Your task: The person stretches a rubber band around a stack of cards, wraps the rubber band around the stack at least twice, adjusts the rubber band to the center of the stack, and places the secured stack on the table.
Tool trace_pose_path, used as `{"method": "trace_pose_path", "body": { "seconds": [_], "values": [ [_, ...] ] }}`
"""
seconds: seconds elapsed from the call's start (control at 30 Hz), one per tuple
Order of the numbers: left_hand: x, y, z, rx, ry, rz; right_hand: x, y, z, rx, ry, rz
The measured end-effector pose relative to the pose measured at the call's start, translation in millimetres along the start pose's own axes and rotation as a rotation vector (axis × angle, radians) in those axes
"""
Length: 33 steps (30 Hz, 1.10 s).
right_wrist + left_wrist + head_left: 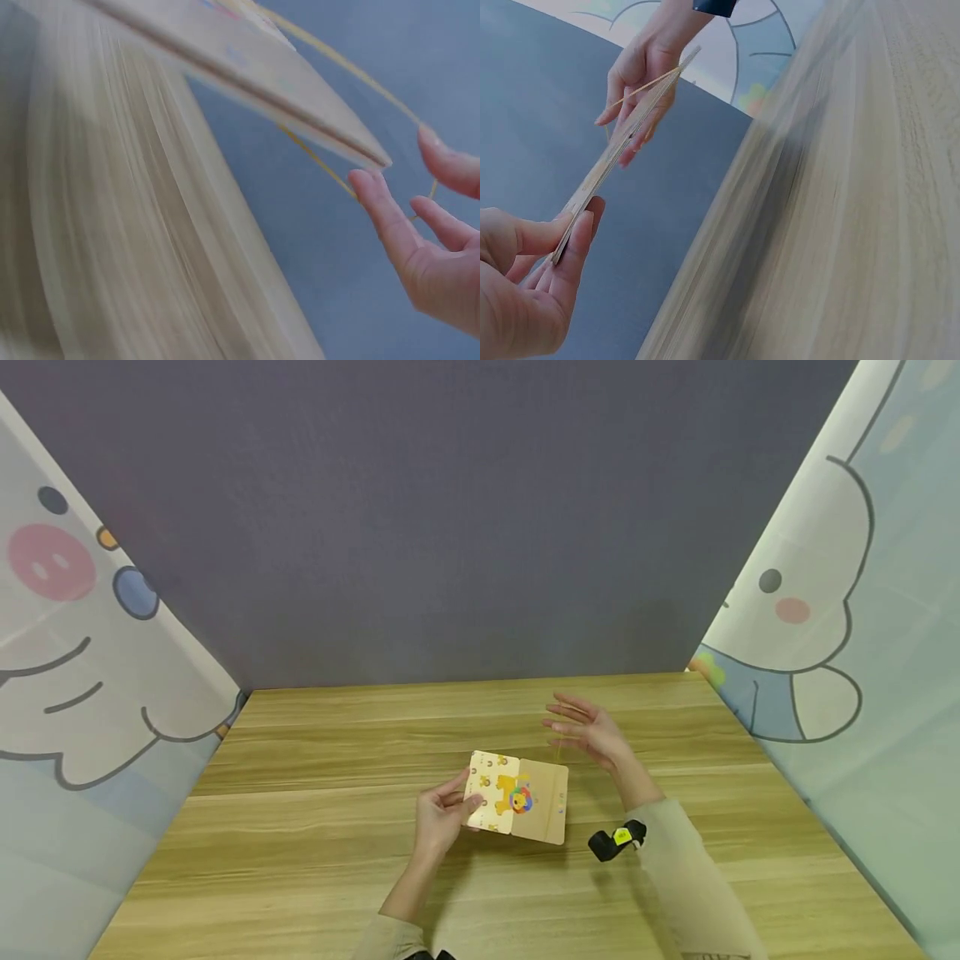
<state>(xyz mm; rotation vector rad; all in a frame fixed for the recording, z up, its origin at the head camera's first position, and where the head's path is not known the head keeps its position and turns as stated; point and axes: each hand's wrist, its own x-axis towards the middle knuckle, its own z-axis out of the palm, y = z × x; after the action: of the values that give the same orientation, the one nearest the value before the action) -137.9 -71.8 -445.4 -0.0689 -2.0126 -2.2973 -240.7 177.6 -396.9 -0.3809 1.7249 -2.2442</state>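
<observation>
My left hand (438, 817) pinches the left end of a small notebook (543, 793), thumb on top and fingers beneath. A lion with a colourful mane decorates its cover, which is half cream and half tan. Seen edge-on in the left wrist view, the notebook (622, 142) is closed and tilted above the table. Off its far end, my right hand (596, 739) has its fingers spread inside a thin yellow elastic band (341, 56). The band is pulled away from the notebook and runs past both of its faces. Where the band is fixed cannot be seen.
The wood-grain table (315, 843) lies under both hands. A dark grey panel (465, 527) rises behind it, and cartoon-printed curtains (795, 552) hang on either side. A black strap with a yellow tag (622, 836) is at the right wrist.
</observation>
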Motion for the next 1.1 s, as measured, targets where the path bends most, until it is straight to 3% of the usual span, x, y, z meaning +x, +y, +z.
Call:
{"method": "trace_pose_path", "body": {
  "seconds": [0.27, 0.47, 0.6, 0.8, 1.1],
  "values": [
    [1.7, -1.8, -1.8, 0.017, 0.016, -0.007, 5, -5, 9, 0.070, -0.023, 0.000],
    [1.6, -0.8, -1.5, 0.022, 0.027, -0.012, 8, -9, 19, 0.092, 0.108, 0.061],
    [1.7, -0.6, -2.7, 0.031, 0.025, -0.021, 9, -11, 23, 0.010, 0.139, 0.119],
    [4.2, 0.0, -7.3, 0.019, 0.003, -0.034, 13, -14, 19, -0.183, -0.053, 0.069],
    [10.3, 3.6, -18.5, 0.038, -0.067, -0.058, 22, -24, 2, -0.569, -0.431, -0.180]
  ]
}}
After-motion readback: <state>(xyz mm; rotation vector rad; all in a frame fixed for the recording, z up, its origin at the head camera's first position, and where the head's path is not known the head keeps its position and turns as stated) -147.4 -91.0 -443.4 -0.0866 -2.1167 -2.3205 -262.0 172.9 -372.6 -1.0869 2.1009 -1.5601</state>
